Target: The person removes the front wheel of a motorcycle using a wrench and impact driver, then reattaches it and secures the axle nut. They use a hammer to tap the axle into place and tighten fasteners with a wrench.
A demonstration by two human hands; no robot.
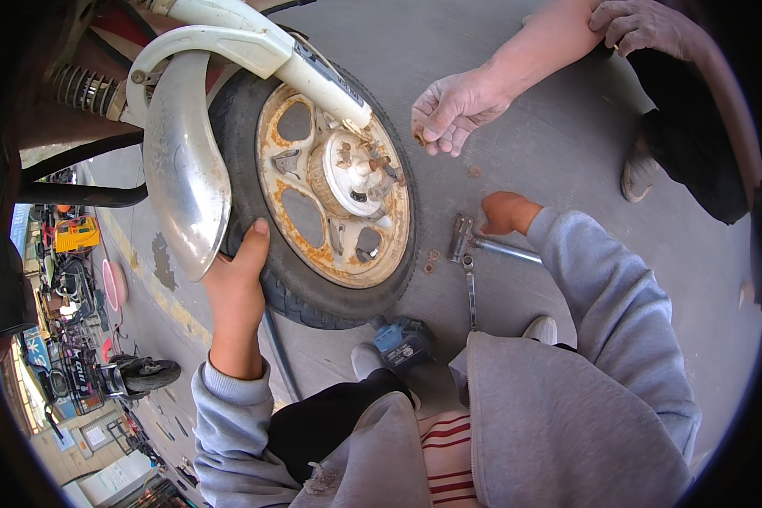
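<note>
My left hand (pixel 241 286) grips the tyre (pixel 292 298) of a scooter's wheel near the lower end of the metal mudguard (pixel 187 171), thumb on the sidewall. The rusty rim (pixel 292 254) has a hub (pixel 349 171) with a threaded axle end showing. A white fork leg (pixel 317 76) reaches down to the hub. My right hand (pixel 505 213) hangs over the ground by a hammer (pixel 462 236); its fingers are mostly hidden, so I cannot tell whether it holds anything. Touching the hammer head is a wrench (pixel 470 292). Rusty nuts or washers (pixel 430 261) lie beside the tyre.
Another person's hand (pixel 457 114) pinches a small rusty part right of the wheel; that person's shoe (pixel 638 168) is beyond. A blue and black power tool (pixel 401 341) stands by my foot. Parked scooters (pixel 79 374) and a pink basin (pixel 114 284) are at the left.
</note>
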